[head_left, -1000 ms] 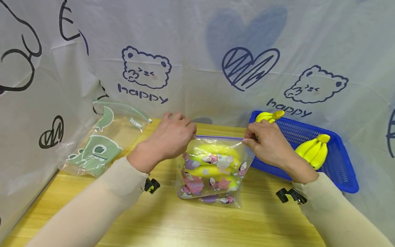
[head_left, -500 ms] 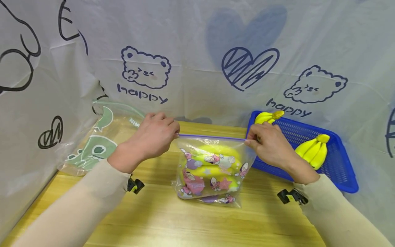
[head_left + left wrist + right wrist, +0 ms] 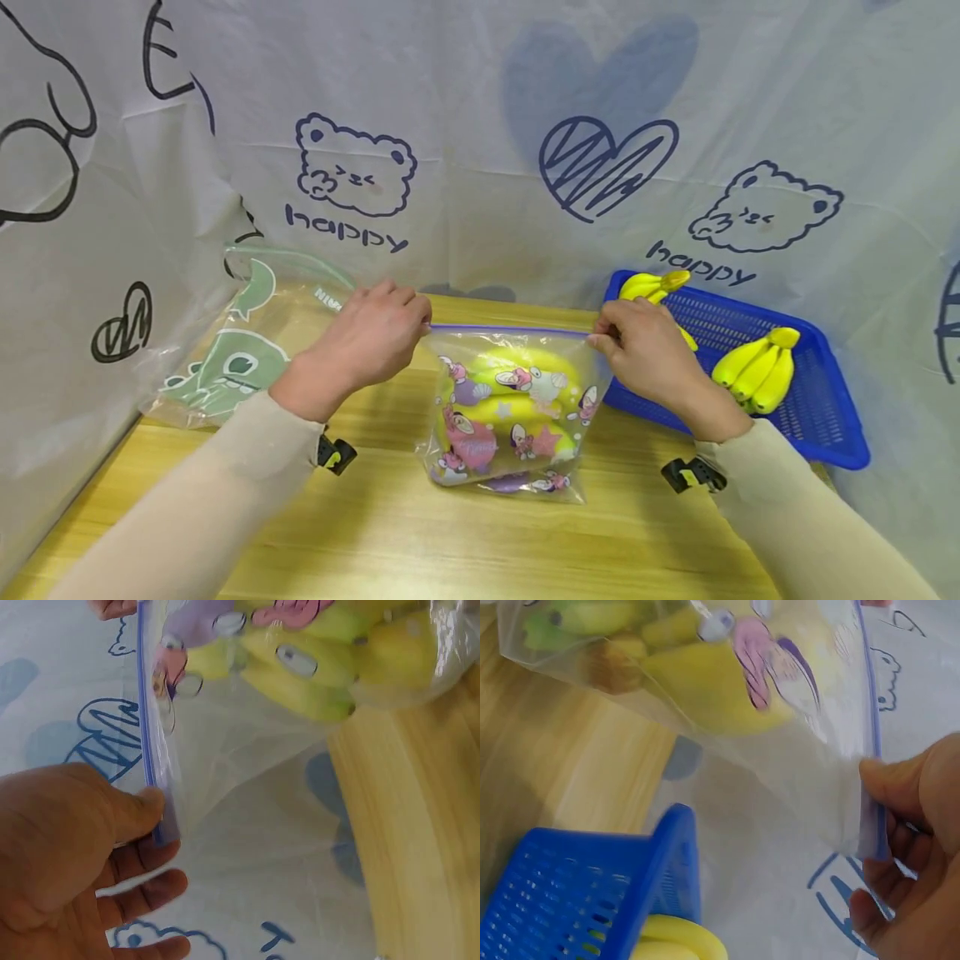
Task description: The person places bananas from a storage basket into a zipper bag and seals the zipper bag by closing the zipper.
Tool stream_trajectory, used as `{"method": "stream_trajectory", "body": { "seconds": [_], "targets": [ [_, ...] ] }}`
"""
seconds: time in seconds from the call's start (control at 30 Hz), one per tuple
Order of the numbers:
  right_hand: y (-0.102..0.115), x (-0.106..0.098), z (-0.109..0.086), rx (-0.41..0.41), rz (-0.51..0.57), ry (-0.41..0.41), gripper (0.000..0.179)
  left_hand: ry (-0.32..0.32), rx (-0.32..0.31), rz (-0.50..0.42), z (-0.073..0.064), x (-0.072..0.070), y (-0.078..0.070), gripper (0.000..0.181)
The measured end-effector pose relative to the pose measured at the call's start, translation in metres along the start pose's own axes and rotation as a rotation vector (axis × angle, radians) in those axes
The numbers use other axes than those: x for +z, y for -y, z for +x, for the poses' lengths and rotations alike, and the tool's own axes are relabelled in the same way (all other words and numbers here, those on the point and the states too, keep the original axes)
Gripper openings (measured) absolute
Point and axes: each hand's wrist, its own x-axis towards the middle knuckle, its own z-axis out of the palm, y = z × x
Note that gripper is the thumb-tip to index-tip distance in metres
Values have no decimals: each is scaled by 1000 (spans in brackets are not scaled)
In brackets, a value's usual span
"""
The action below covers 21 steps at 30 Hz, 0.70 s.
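Note:
A clear zip bag [image 3: 517,408] with pink and purple cartoon prints stands on the table between both hands. Inside it, yellow bananas [image 3: 300,675] show through the plastic. At the bag's top left corner, my left hand [image 3: 367,342] pinches the purple zip strip [image 3: 147,712] between thumb and forefinger, its other fingers spread loosely. My right hand [image 3: 652,358] pinches the strip's opposite end, thumb on the near face, as the right wrist view shows. The strip runs straight and taut from one hand to the other, its two edges together.
Right of the bag, a blue plastic basket [image 3: 832,400] holds banana bunches [image 3: 757,371]. A second clear zip bag [image 3: 247,367] with a green monster print lies at the left, partly behind the left hand. A white printed cloth [image 3: 480,200] hangs behind the wooden table [image 3: 420,533].
My left hand has slid left along the zip strip to the bag's left corner. My right hand stays at the right corner, shifting only slightly left.

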Motion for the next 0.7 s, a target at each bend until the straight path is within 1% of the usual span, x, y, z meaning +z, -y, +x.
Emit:
{"method": "stream_trajectory", "body": {
  "seconds": [0.07,0.2,0.37,0.43,0.53,0.63,0.7],
  "targets": [
    [0,5,3,11,-34,-14,12,-24,-28,-4,3,6,-1,15],
    [0,16,10,2,-129,-46,9,-68,-101,-28,11,18,-3,15],
    [-4,28,17,11,-213,-68,8,-60,-205,-105,20,31,-6,15],
    [-6,32,20,24,-228,-76,9,-62,-230,-127,24,35,-8,15],
    [-10,36,25,45,-249,-79,10,-61,-246,-159,27,39,-11,17],
    [-12,40,29,60,-268,-75,12,-71,-241,-197,28,43,-14,20],
    [-14,42,32,63,-282,-74,11,-86,-230,-222,27,46,-16,26]
  ]
}}
